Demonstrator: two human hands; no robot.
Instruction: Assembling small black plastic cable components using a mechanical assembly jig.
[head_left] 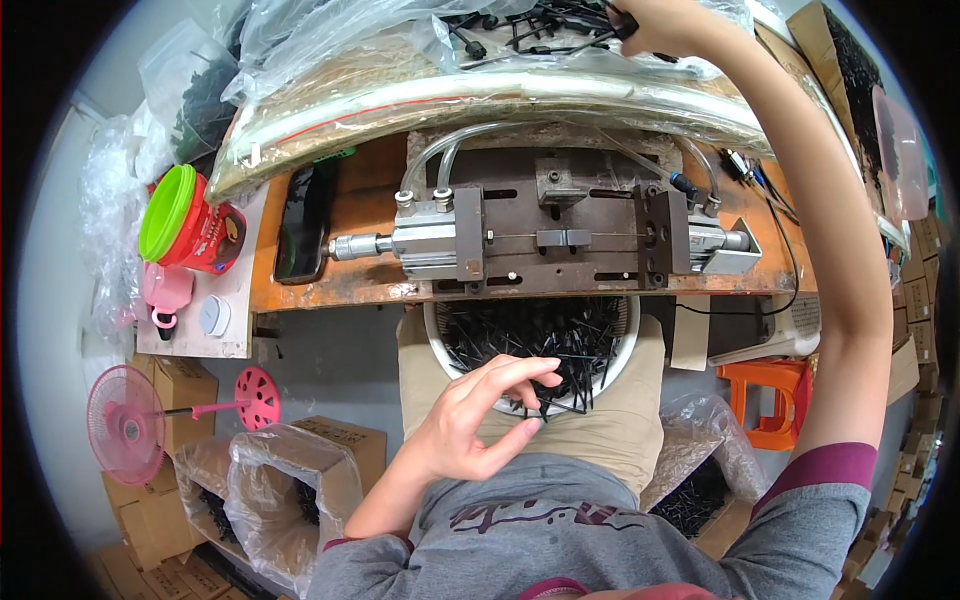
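Observation:
My left hand (480,415) hovers over the near rim of a white round basket (634,335) on my lap, thumb and fingers apart with nothing seen between them. Thin black plastic parts (540,335) fill the basket. My right arm stretches far forward. At its end my right hand (665,28) closes on a black plastic part (624,27) at a pile of similar black stick-like parts (540,30) on clear plastic sheeting. Between my hands stands a dark metal fixture (570,210) with a left air cylinder (425,240) and a right air cylinder (715,240).
The fixture stands on an orange wooden bench (380,285) beside a phone (303,225). Clear air hoses (440,150) and a black cable (770,300) run around it. Left are a red-green bucket (195,225) and pink fan (127,425); right, an orange stool (765,400). Plastic-lined boxes (290,490) flank me.

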